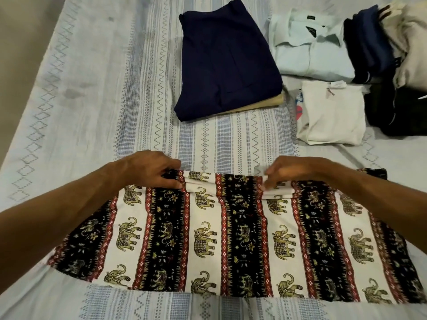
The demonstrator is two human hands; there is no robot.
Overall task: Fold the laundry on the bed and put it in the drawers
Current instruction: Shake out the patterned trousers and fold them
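Note:
An elephant-print cloth [231, 241] with black, white and red stripes lies spread flat across the near part of the bed. My left hand [150, 169] pinches its far edge on the left side. My right hand [293, 173] pinches the same far edge further right, where the fabric bunches into small folds. Both forearms reach over the cloth's outer corners and hide them.
On the patterned bedsheet [92, 100] beyond lie folded stacks: a navy garment [226, 61] over a beige one, a pale shirt [309, 47], a white top [330, 112], and dark and cream clothes [392, 65] at the right edge. The bed's left edge runs diagonally at far left.

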